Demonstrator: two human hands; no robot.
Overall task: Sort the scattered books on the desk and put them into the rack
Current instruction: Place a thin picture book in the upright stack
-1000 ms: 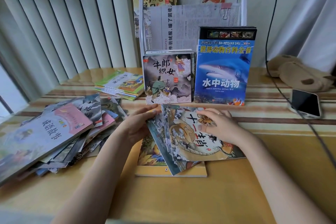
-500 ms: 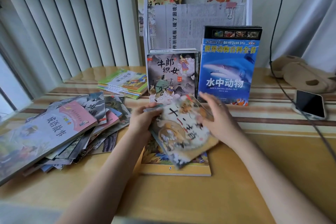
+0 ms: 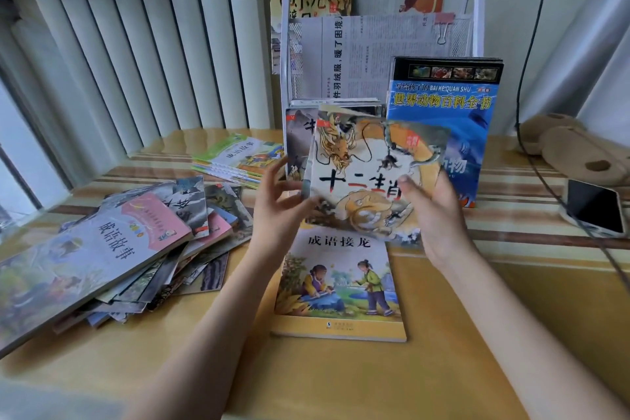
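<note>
Book pile [image 3: 112,249] left of rack [image 3: 378,44]

Both bare forearms are reaching forward from the bottom edge and converging toward the middle, raised off the surface. The left hand [image 3: 278,204] is lifting with its palm turned inward, its fingers [image 3: 272,174] spreading upward and loosely bent, the thumb pressing against the left edge of the thin books [image 3: 371,174]. The right hand [image 3: 431,211] is gripping their right side, thumb lying across the front cover and the other fingers hiding behind.
</note>
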